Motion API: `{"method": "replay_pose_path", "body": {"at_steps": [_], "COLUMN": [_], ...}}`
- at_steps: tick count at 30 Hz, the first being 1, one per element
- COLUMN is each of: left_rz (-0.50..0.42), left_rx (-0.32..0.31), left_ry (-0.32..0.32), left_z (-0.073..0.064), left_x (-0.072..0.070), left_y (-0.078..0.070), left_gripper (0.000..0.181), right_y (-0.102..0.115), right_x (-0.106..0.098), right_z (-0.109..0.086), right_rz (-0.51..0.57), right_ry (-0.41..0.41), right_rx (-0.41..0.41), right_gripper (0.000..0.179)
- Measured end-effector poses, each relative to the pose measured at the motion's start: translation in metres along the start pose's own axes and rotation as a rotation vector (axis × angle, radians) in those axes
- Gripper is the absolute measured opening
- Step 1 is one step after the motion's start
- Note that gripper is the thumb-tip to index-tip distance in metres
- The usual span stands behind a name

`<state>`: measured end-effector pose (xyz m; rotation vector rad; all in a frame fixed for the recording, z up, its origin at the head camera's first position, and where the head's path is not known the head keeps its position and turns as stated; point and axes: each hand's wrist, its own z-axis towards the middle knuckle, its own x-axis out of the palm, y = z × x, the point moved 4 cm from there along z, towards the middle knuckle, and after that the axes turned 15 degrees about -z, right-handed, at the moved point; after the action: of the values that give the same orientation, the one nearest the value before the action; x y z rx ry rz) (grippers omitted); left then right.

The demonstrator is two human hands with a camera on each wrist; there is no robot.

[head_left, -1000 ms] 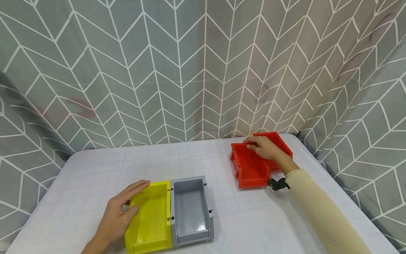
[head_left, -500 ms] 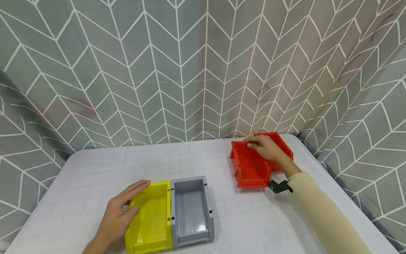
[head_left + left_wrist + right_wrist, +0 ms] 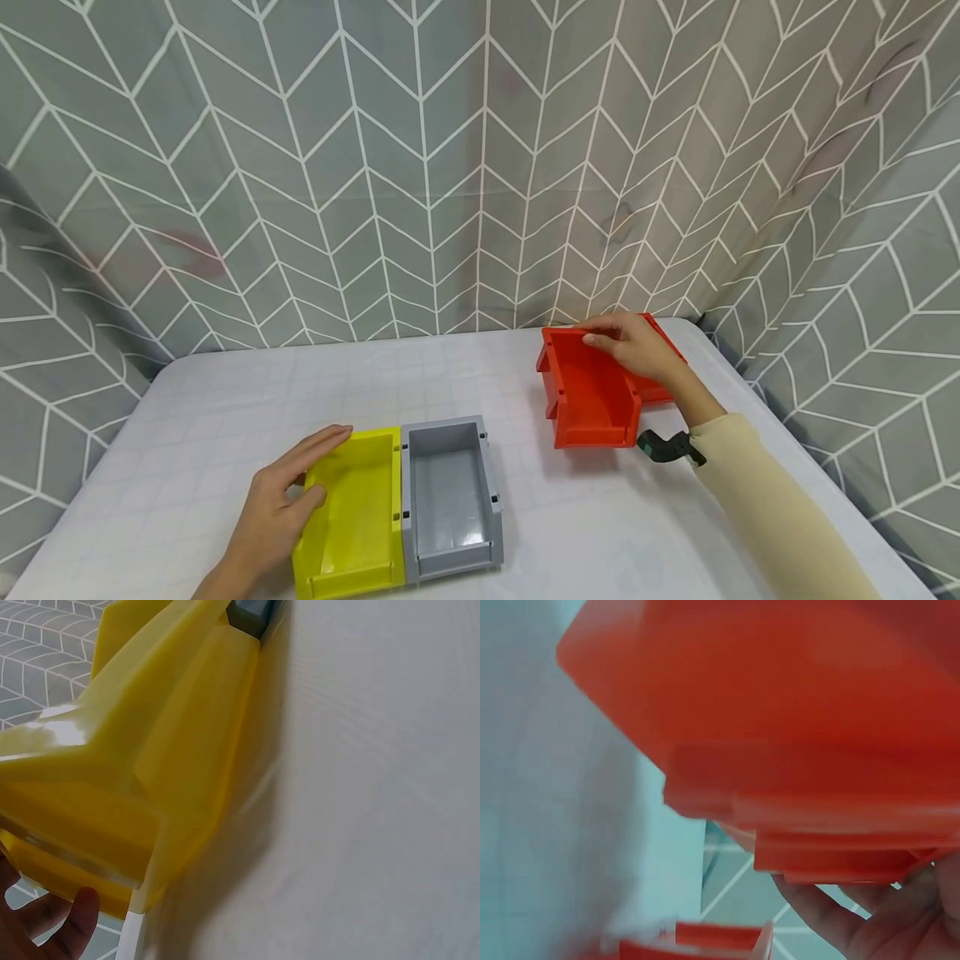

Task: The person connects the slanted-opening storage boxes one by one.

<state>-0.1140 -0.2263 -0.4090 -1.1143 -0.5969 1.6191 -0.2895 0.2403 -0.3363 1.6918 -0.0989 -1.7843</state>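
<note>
My left hand [image 3: 266, 508] holds the left wall of a yellow storage bin [image 3: 360, 500], thumb at the inner side and fingers reaching along the rim to the back corner. A grey bin [image 3: 450, 483] stands flush against the yellow one's right side. Farther back on the right, my right hand [image 3: 633, 346] grips a red bin [image 3: 588, 383] by its right rear wall. A shadow lies beneath this red bin, which is raised off the cloth. Partly hidden behind that hand is a second red bin [image 3: 654, 392]; the right wrist view shows its edge [image 3: 712, 937] low down.
A white cloth [image 3: 247, 400] covers the table. Grey curtains [image 3: 450, 167] with white zigzag lines hang along the back edge and both sides. A small black device [image 3: 667, 447] is worn at the right wrist.
The right hand has lifted the front red bin slightly and shifted it a little left, away from the second red bin. The left hand, yellow bin and grey bin stay in place.
</note>
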Motion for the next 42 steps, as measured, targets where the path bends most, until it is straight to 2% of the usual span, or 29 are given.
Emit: {"method": "replay_pose_path", "body": {"at_steps": [13,19,30,35,42], "left_rz": [-0.007,-0.011,-0.01,-0.008,-0.013], "left_rx": [0.0,0.0,-0.024,-0.021,-0.013], "left_ry": [-0.004,-0.002,-0.009,-0.007,0.0], "left_z": [0.001,0.0,-0.003,-0.002,0.0], "left_x": [0.0,0.0,0.002,0.002,0.001], "left_y": [0.001,0.001,0.003,0.004,0.001], "left_gripper": [0.077,0.077,0.076,0.077,0.076], "right_y": [0.022,0.03,0.049,0.059,0.072], "right_x": [0.0,0.001,0.006,0.009,0.016], "right_z": [-0.015,-0.022,-0.033,-0.039,-0.046], "right_rz": [0.237,0.244,0.306,0.284,0.239], "right_ry": [-0.024,-0.044,0.008,0.024,0.005], "right_rx": [0.037,0.056,0.034,0.011,-0.044], "right_gripper": [0.028,0.03,0.029,0.028,0.026]}}
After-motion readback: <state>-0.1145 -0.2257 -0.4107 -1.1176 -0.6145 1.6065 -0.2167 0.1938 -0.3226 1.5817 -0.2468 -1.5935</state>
